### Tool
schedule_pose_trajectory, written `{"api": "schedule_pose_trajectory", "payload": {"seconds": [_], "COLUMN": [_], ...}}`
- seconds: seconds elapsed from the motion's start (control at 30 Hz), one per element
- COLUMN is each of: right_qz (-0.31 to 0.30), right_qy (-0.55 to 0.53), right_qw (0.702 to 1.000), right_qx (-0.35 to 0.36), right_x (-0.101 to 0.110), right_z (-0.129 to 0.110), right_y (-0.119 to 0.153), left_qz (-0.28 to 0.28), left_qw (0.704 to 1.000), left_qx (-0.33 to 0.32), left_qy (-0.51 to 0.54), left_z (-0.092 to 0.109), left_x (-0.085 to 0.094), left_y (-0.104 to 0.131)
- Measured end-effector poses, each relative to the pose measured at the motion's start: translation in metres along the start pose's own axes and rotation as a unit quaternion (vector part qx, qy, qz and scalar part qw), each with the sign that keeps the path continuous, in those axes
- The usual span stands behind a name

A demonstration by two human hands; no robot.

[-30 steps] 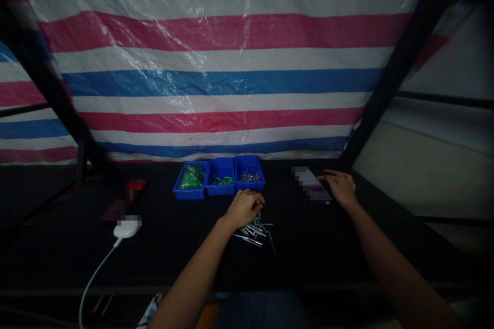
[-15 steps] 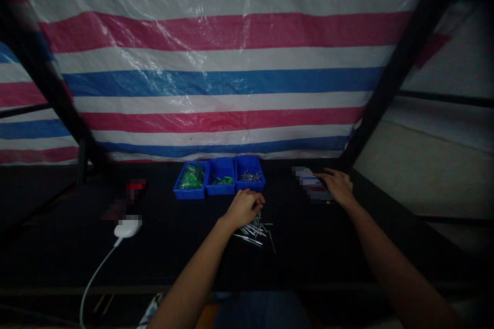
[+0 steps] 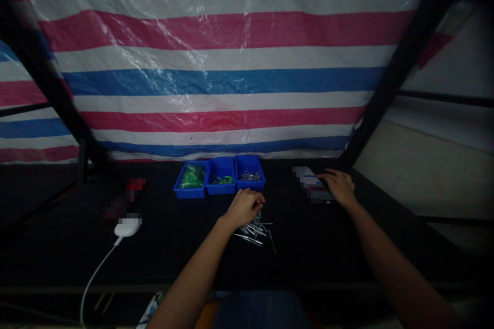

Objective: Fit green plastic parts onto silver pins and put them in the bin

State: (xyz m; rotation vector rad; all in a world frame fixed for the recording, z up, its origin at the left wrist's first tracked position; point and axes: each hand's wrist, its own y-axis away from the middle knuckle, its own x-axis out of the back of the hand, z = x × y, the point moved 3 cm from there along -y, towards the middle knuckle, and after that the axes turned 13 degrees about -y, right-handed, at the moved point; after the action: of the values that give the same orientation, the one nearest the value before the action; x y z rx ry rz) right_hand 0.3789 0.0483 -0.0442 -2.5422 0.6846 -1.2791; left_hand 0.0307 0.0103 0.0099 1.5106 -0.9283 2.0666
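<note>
thin, shiny silver rods (image 3: 253, 230) heaped crisscross, curled left hand (image 3: 247, 203) at their edge, cannot tell if grasping any, right hand (image 3: 339, 186) unclenched at a pale, part-blurred phone (image 3: 309, 181)

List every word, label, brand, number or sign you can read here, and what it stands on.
Readable text: none.
Flat item by the right hand: pixelated in part, nothing legible.
Red item: pixelated, unreadable.
White device with the cable: partly pixelated, no lettering legible.
Blue bins: no lettering visible.
</note>
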Motion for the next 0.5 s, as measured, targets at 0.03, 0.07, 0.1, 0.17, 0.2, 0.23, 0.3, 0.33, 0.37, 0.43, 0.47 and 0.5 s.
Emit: {"api": "schedule_pose_trajectory", "payload": {"seconds": [0.03,0.07,0.1,0.17,0.2,0.23,0.3,0.33,0.37,0.43,0.47,0.5], "right_qz": [0.004,0.009,0.014,0.021,0.022,0.022,0.018,0.017,0.018,0.034,0.047,0.063], "right_qy": [-0.004,-0.008,-0.013,-0.021,-0.024,-0.025,-0.024,-0.023,-0.025,-0.034,-0.043,-0.053], "right_qw": [1.0,1.0,1.0,1.0,0.999,0.999,1.0,1.0,1.0,0.999,0.998,0.996], "right_qx": [-0.001,-0.002,-0.002,-0.001,0.0,0.001,0.002,0.003,0.004,0.013,0.02,0.029], "right_x": [0.0013,0.0026,0.0038,0.0056,0.006,0.0061,0.0057,0.0056,0.0058,0.0076,0.0091,0.0108], "right_z": [-0.0006,-0.0012,-0.0016,-0.0022,-0.0027,-0.0032,-0.0042,-0.0046,-0.0049,-0.0047,-0.0044,-0.0041], "right_y": [0.0002,0.0004,0.0006,0.001,0.0012,0.0016,0.0026,0.0031,0.0035,0.004,0.004,0.0038], "left_qz": [0.0,0.001,0.002,0.003,0.003,0.002,0.002,0.002,0.002,0.004,0.007,0.009], "left_qw": [1.0,1.0,1.0,1.0,1.0,1.0,1.0,1.0,1.0,1.0,1.0,1.0], "left_qx": [0.0,0.0,0.0,-0.003,-0.004,-0.005,-0.005,-0.004,-0.002,-0.001,-0.001,-0.001], "left_qy": [0.001,0.001,0.001,0.001,0.001,0.0,0.0,0.0,0.0,0.001,0.003,0.005], "left_z": [-0.0002,-0.0003,-0.0005,-0.0006,-0.0007,-0.0008,-0.0009,-0.0009,-0.0009,-0.0007,-0.0005,-0.0004], "left_x": [-0.0001,-0.0002,-0.0002,-0.0005,-0.0006,-0.0007,-0.0009,-0.0009,-0.0008,-0.0004,0.0,0.0005], "left_y": [0.0,-0.0001,-0.0001,-0.0003,-0.0004,-0.0004,-0.0004,-0.0004,-0.0004,-0.0004,-0.0004,-0.0005]}}
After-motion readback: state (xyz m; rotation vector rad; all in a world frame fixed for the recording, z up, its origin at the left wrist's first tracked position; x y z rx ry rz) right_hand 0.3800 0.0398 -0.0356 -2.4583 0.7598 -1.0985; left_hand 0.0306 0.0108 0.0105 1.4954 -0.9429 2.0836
